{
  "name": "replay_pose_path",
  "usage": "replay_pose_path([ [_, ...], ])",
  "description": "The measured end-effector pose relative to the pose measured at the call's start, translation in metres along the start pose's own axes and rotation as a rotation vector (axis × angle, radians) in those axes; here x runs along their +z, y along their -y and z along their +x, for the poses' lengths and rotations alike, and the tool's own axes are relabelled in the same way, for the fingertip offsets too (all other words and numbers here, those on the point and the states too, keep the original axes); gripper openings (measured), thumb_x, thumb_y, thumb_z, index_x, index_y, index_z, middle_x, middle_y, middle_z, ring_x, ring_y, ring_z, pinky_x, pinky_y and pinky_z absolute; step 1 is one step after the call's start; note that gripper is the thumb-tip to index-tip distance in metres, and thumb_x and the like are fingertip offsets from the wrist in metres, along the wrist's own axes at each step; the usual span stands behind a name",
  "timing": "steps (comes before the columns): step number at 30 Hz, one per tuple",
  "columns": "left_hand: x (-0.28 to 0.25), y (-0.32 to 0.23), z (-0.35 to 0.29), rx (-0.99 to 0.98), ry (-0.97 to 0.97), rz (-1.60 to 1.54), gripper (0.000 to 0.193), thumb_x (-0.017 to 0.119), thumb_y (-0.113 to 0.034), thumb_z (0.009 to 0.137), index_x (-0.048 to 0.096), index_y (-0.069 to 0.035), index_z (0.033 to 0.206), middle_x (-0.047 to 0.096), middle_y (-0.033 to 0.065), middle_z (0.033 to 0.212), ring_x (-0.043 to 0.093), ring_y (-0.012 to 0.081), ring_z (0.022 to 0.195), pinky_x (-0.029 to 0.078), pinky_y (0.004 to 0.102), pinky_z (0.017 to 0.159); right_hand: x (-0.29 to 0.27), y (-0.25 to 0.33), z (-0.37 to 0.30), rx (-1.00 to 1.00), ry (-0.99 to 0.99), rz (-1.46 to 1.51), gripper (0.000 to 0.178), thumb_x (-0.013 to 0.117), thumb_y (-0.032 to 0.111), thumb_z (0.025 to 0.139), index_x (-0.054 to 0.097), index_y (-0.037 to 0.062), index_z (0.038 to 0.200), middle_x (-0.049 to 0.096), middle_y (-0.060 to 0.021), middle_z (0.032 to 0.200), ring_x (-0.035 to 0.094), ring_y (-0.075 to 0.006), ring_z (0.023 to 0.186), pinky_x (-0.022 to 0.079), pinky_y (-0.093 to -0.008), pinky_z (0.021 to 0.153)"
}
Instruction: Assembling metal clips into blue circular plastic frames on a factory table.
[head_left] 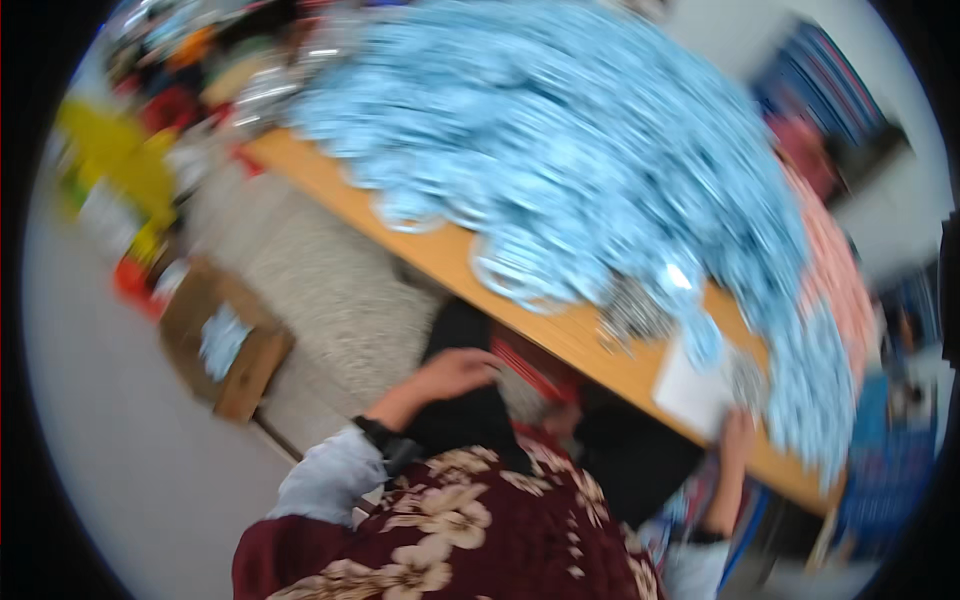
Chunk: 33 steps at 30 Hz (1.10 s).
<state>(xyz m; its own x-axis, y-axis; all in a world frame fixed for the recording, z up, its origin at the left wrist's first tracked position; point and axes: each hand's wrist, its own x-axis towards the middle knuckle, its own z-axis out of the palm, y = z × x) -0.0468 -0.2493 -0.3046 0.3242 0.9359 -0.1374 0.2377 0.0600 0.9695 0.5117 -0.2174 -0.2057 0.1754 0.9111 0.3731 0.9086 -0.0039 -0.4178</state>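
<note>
The picture is smeared by motion. My left hand (460, 373) lies over my dark-trousered thigh, apart from the table, its fingers loosely stretched and nothing visible in them. At the near table edge on the right, my right hand (737, 432) is beside a white sheet (688, 392) and a small grey metallic-looking bunch (746, 382); its fingers are too blurred to read. A huge heap of light blue looped pieces (560, 150) covers most of the table. Next to its near edge lies a pile of small silvery pieces (634, 312). One blue piece (703, 340) reaches onto the sheet.
The wooden table (400, 250) runs diagonally, its bare edge towards me. A salmon-pink heap (835, 275) adjoins the blue one at the right. On the floor at left stands a cardboard box (255, 390) with blue pieces inside. Yellow bags (118, 165) lie beyond it.
</note>
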Motion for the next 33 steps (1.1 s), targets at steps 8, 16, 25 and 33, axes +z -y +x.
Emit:
replay_pose_path([
  [8, -0.023, -0.073, -0.064, -0.041, 0.055, -0.048, 0.042, 0.062, -0.037, 0.096, 0.065, -0.004, 0.121, 0.071, 0.0079, 0.110, 0.065, 0.0160, 0.103, 0.050, 0.0313, 0.093, -0.021, 0.042, 0.011, -0.193, 0.070, -0.378, 0.051, 0.047, 0.040, 0.100, 0.066, -0.0062, 0.108, 0.067, -0.0216, 0.081, 0.064, -0.0367, 0.069, 0.050, -0.0465, 0.063],
  [16, -0.118, -0.134, -0.066, 0.005, -0.014, -0.114, 0.028, 0.066, -0.028, 0.094, 0.070, -0.002, 0.103, 0.072, 0.0039, 0.094, 0.066, 0.0109, 0.088, 0.052, 0.0270, 0.079, -0.001, -0.066, 0.002, -0.066, 0.017, 0.142, 0.034, 0.052, 0.026, 0.096, 0.061, -0.0059, 0.102, 0.064, -0.0213, 0.092, 0.060, -0.0326, 0.089, 0.047, -0.0436, 0.079],
  [25, -0.074, -0.153, -0.013, 0.146, 0.229, -0.254, 0.016, 0.069, -0.011, 0.088, 0.070, 0.001, 0.098, 0.071, 0.0064, 0.089, 0.066, 0.0122, 0.080, 0.051, 0.0263, 0.072, -0.003, 0.072, 0.015, 0.261, 0.088, -0.008, 0.029, 0.054, 0.028, 0.095, 0.060, 0.0003, 0.100, 0.063, -0.0230, 0.079, 0.064, -0.0387, 0.078, 0.049, -0.0414, 0.071],
  [33, 0.021, -0.215, 0.026, 0.132, 0.377, -0.064, 0.012, 0.069, -0.008, 0.088, 0.070, -0.001, 0.097, 0.068, 0.0009, 0.084, 0.059, 0.0070, 0.076, 0.046, 0.0228, 0.069, -0.019, 0.056, -0.002, 0.302, 0.110, 0.157, 0.025, 0.059, 0.026, 0.094, 0.062, 0.0016, 0.097, 0.063, -0.0102, 0.074, 0.059, -0.0195, 0.068, 0.047, -0.0339, 0.066],
])
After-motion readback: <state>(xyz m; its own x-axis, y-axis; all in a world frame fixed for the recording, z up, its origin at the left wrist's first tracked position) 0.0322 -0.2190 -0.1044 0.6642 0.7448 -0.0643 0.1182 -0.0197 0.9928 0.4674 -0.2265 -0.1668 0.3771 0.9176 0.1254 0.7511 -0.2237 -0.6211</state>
